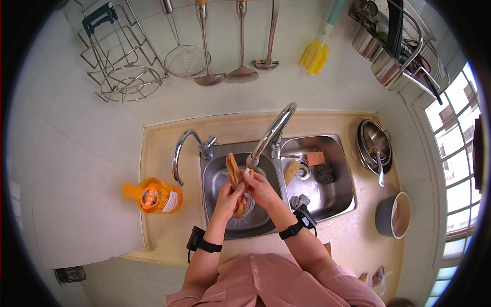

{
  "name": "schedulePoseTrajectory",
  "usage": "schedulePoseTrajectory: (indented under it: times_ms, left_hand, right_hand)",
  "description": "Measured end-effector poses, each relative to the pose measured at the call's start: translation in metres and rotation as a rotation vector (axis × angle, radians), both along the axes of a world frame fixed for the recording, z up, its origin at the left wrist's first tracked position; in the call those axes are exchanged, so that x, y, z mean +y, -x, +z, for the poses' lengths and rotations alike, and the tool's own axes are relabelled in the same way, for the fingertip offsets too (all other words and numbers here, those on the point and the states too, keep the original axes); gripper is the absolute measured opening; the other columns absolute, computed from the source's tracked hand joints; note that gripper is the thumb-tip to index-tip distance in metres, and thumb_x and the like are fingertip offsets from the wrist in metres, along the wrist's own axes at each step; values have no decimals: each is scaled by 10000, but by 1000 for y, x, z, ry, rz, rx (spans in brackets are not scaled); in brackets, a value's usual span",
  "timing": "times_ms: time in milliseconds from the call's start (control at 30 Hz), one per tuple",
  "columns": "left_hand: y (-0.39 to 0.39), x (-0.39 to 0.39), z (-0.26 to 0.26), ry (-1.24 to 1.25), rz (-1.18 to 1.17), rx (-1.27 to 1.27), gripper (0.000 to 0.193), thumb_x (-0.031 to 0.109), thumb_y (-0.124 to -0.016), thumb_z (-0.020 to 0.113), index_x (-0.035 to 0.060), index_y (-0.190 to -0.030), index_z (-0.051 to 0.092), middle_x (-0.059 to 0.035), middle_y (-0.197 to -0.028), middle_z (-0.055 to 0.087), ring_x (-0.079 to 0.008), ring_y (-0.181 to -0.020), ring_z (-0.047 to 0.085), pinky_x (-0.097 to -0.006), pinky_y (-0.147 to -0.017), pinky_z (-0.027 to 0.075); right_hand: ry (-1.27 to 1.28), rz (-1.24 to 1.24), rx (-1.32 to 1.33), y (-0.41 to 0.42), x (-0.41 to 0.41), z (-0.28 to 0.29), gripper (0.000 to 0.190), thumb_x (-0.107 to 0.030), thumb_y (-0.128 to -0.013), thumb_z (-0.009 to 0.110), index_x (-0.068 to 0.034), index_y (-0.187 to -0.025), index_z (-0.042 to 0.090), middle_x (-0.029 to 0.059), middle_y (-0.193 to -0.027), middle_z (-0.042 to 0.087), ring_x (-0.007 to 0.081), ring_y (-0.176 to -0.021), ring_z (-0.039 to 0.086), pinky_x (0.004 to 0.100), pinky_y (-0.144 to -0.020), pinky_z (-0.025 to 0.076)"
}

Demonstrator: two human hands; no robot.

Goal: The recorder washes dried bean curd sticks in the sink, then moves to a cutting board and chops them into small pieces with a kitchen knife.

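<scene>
Over the left basin of a steel double sink (215, 226), my left hand (229, 197) grips a limp orange-brown item (232, 167), perhaps a cloth; its material is unclear. My right hand (261, 188) pinches the item's upper right part, close beside the left hand. Water runs from the tall chrome faucet (273, 128) just above the fingers, and water swirls in the basin below. One end of the item points up toward the back of the basin, the other hangs below my hands.
The right basin holds a pink sponge (315, 158), a dark scouring pad (324, 174), a tan loofah-like piece (292, 172) and a grey cloth (300, 201). A smaller faucet (180, 153) and orange bottle (163, 195) stand left. Pans (374, 146) and a grey pot (387, 217) stand right.
</scene>
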State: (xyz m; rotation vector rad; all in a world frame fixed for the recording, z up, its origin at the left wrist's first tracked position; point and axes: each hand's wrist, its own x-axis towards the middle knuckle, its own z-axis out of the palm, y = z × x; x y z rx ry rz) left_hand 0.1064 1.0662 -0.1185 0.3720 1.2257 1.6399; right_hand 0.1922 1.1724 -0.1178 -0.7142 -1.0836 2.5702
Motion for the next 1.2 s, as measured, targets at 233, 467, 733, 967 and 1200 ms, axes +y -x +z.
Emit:
schedulePoseTrajectory:
  times_ms: [233, 467, 733, 967, 1200]
  left_hand:
    - [18, -8, -1, 113, -421, 40, 294, 259, -931, 511, -17, -1028, 537, -50, -842, 613, -127, -657, 591, -242, -622, 471]
    - [17, -11, -30, 41, -211, -42, 290, 224, -954, 460, -2, -1125, 517, -60, -994, 617, -134, -903, 604, -262, -787, 466]
    - [13, -3, -3, -49, -373, 101, 316, 338, -923, 519, 33, -1002, 535, 9, -768, 535, -90, -696, 527, -222, -655, 419]
    - [30, -9, -6, 6, -462, 111, 251, 283, -910, 556, 41, -969, 524, 19, -725, 505, -74, -642, 475, -215, -609, 399]
    - [45, -24, -23, 69, -359, 82, 221, 201, -915, 545, 38, -1063, 532, 23, -715, 503, -41, -543, 434, -176, -457, 333]
  right_hand:
    - [-4, -57, 25, 7, 2, -1, 321, -211, -953, 434, 0, -1192, 460, 143, -1001, 593, 213, -887, 605, 334, -766, 511]
    - [87, -313, 65, 17, -9, 30, 191, -62, -909, 432, -3, -1089, 461, 140, -947, 586, 246, -862, 601, 370, -760, 515]
    - [55, -415, 191, 16, 16, 40, 100, -84, -923, 474, -38, -1011, 468, 40, -783, 520, 132, -674, 514, 265, -626, 450]
    - [49, -530, 347, 15, 40, 56, 83, -97, -942, 444, -54, -1011, 458, 32, -770, 491, 143, -678, 481, 303, -672, 442]
    - [-62, -621, 423, 2, 65, 63, 106, -132, -942, 454, -60, -1019, 470, 22, -790, 481, 134, -693, 460, 329, -710, 430]
